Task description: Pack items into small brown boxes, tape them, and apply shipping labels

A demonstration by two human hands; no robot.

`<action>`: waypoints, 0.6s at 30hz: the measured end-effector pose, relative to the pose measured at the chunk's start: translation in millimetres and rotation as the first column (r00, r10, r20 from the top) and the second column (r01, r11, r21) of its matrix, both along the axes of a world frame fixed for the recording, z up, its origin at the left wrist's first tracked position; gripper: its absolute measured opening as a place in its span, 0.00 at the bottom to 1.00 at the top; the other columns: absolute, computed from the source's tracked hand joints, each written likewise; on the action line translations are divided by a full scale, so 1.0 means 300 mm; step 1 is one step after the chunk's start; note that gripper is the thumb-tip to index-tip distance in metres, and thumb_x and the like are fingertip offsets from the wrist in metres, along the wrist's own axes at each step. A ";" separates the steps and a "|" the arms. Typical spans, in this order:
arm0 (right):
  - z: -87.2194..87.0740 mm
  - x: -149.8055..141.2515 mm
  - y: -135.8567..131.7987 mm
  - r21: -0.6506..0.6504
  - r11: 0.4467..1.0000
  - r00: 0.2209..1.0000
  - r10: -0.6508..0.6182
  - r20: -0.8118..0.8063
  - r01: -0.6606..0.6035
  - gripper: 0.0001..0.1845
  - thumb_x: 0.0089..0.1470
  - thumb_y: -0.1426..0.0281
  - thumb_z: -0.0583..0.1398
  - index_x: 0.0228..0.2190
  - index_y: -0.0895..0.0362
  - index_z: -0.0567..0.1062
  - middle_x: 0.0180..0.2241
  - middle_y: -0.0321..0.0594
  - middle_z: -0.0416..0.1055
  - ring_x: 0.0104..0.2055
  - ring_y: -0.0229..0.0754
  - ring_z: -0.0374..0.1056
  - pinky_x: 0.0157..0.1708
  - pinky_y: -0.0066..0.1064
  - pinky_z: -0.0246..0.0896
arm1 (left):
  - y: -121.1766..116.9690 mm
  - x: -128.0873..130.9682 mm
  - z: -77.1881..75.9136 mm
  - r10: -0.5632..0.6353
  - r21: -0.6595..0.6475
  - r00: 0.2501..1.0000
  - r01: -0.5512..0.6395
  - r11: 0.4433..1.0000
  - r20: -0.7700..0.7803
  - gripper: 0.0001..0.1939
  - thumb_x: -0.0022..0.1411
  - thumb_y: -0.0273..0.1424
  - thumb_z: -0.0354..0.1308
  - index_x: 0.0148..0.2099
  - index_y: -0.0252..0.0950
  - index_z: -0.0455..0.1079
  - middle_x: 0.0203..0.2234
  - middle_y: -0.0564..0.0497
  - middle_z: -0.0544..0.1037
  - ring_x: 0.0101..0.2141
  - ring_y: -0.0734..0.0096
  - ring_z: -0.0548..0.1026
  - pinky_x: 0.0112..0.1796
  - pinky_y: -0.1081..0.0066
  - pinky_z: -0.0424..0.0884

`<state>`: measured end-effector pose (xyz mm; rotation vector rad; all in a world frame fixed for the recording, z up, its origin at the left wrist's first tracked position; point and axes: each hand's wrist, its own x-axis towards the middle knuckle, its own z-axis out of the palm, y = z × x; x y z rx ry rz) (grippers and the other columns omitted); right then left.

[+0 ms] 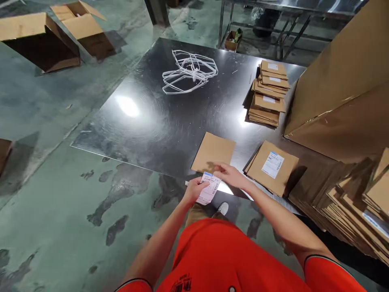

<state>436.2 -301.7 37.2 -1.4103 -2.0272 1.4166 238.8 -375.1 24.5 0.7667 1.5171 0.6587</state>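
The left hand had its fingers clamped on the white label, apparently to steady it, the right hand was at its upper corner, fingers pinched or not, no telling, and brown cardboard lay just beyond, seemingly handy!

**Left hand and right hand nearly meet**

Two bare arms angle inward from the near side, the left forearm slanting far and right, the right forearm far and left. The left hand closes in a pinch, its thumb on top, pointing right. Just beyond it, to the right, the right hand shows its back, fingers bent leftward, their grip unclear.
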 end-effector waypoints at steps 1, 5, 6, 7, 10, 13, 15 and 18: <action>0.028 -0.008 -0.008 -0.005 0.994 0.994 0.107 0.008 -0.107 0.13 0.60 0.61 0.57 0.43 0.53 0.75 0.38 0.39 0.76 0.39 0.43 0.71 0.39 0.32 0.63 | 0.001 -0.001 -0.002 -0.013 0.002 1.000 0.013 1.000 -0.015 0.16 0.44 0.41 0.63 0.30 0.32 0.76 0.22 0.52 0.76 0.26 0.68 0.72 0.27 0.72 0.65; 0.073 -0.051 -0.055 0.108 0.959 0.927 0.218 0.306 -0.262 0.11 0.64 0.66 0.54 0.35 0.55 0.75 0.35 0.42 0.76 0.36 0.44 0.70 0.33 0.31 0.56 | 0.006 0.007 -0.014 -0.045 -0.013 0.997 0.044 0.999 -0.065 0.16 0.46 0.42 0.62 0.27 0.32 0.74 0.19 0.55 0.71 0.23 0.73 0.66 0.24 0.74 0.59; 0.070 -0.056 -0.060 0.135 0.952 0.908 0.211 0.361 -0.275 0.11 0.65 0.66 0.53 0.35 0.55 0.75 0.36 0.43 0.76 0.36 0.44 0.70 0.33 0.31 0.56 | 0.008 0.007 -0.020 -0.038 -0.015 0.997 0.037 0.999 -0.067 0.16 0.47 0.43 0.62 0.26 0.32 0.73 0.18 0.55 0.70 0.22 0.74 0.65 0.23 0.75 0.57; 0.064 -0.056 -0.058 0.152 0.945 0.895 0.213 0.393 -0.291 0.12 0.65 0.65 0.53 0.36 0.55 0.74 0.36 0.43 0.76 0.36 0.44 0.70 0.32 0.31 0.55 | 0.010 0.005 -0.027 -0.025 -0.016 0.997 0.024 1.000 -0.069 0.17 0.47 0.43 0.62 0.25 0.32 0.72 0.17 0.55 0.69 0.21 0.74 0.64 0.22 0.75 0.56; 0.041 -0.012 0.009 0.208 0.939 0.907 0.180 0.381 -0.274 0.13 0.66 0.66 0.51 0.34 0.54 0.73 0.36 0.43 0.75 0.36 0.44 0.69 0.33 0.31 0.56 | 0.008 -0.026 -0.053 0.002 -0.014 0.999 -0.003 1.000 -0.047 0.14 0.46 0.40 0.64 0.27 0.32 0.72 0.20 0.54 0.72 0.22 0.73 0.66 0.23 0.75 0.58; 0.016 0.094 0.165 0.342 0.939 0.962 -0.070 0.263 -0.025 0.14 0.65 0.66 0.49 0.31 0.54 0.71 0.33 0.43 0.72 0.36 0.44 0.68 0.35 0.32 0.58 | -0.027 -0.090 -0.081 -0.082 -0.109 0.996 0.087 0.990 0.045 0.16 0.42 0.34 0.67 0.36 0.33 0.78 0.28 0.50 0.79 0.29 0.66 0.73 0.29 0.72 0.66; -0.004 0.166 0.281 0.371 0.906 0.949 -0.277 0.148 0.206 0.13 0.63 0.62 0.52 0.30 0.55 0.69 0.30 0.41 0.70 0.34 0.43 0.67 0.33 0.31 0.59 | -0.069 -0.128 -0.093 -0.154 -0.164 0.985 0.165 0.973 0.074 0.15 0.43 0.34 0.68 0.36 0.34 0.79 0.29 0.49 0.81 0.30 0.63 0.75 0.31 0.71 0.68; -0.053 0.203 0.402 0.251 0.906 0.933 -0.359 0.024 0.341 0.17 0.55 0.53 0.59 0.31 0.55 0.68 0.28 0.35 0.68 0.30 0.39 0.64 0.29 0.29 0.58 | -0.128 -0.138 -0.097 -0.265 -0.125 0.964 0.261 0.957 -0.012 0.12 0.47 0.39 0.68 0.24 0.36 0.76 0.18 0.51 0.75 0.25 0.65 0.73 0.27 0.72 0.65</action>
